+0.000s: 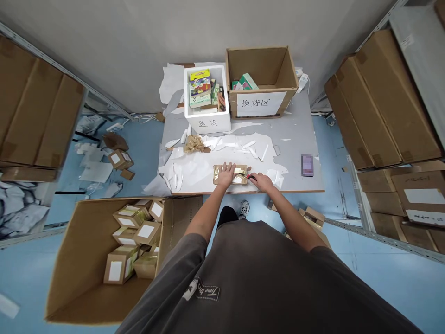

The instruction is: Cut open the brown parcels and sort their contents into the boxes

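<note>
A small cardboard box [218,170] with shiny tape across its top lies flat near the table's front edge. My left hand [225,175] rests on its left part, fingers spread and pressing down. In my right hand [262,181], closed around it, is a small red-and-black knife [249,176]. The knife's front end reaches the box's right part; its exact blade shape is too small to make out. Torn white paper lies under and around the box, and a crumpled brown wad of tape [193,144] sits behind it.
A white foam bin [208,124] and a labelled cardboard carton [232,104], both holding small packages, stand at the table's back. A phone-like object [307,165] lies at right. A large open carton [79,260] of parcels is at lower left. Loaded shelves flank both sides.
</note>
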`<state>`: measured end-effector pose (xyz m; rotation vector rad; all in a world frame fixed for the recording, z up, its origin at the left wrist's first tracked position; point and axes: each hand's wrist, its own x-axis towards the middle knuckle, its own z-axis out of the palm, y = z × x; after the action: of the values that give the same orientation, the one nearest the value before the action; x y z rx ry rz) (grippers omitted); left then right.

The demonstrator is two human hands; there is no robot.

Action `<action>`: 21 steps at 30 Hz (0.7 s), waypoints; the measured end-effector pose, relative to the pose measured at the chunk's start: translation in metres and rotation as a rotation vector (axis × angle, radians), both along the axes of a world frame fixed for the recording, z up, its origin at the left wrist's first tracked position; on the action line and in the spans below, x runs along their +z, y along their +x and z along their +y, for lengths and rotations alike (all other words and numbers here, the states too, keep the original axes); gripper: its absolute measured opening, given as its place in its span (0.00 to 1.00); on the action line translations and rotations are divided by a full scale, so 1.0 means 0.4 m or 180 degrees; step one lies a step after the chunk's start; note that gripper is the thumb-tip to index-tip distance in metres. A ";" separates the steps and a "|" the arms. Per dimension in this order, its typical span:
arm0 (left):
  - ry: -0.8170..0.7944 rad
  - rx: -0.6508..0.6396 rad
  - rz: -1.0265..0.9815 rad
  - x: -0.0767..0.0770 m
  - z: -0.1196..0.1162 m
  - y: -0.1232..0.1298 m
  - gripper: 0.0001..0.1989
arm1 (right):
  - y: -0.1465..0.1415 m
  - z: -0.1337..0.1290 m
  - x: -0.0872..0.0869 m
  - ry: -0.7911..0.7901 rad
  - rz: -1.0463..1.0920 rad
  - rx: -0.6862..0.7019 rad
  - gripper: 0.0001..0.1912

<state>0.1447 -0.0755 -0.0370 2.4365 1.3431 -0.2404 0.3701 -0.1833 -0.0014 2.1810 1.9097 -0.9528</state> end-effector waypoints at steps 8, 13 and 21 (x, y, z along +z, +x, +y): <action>0.0201 0.0378 -0.0313 -0.051 -0.060 0.004 0.29 | -0.016 -0.018 -0.016 0.0179 -0.0647 0.0074 0.26; 0.0222 0.0381 -0.0444 -0.053 -0.061 0.000 0.28 | -0.006 -0.021 -0.035 0.0218 -0.0528 -0.0056 0.25; 0.0296 0.0470 -0.0583 -0.049 -0.065 -0.009 0.28 | 0.013 -0.069 -0.093 0.0511 0.0351 -0.1577 0.25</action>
<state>0.1412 -0.1015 -0.0568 2.3524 1.4712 0.0824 0.3754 -0.2111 -0.0384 2.8297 1.5562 -1.0292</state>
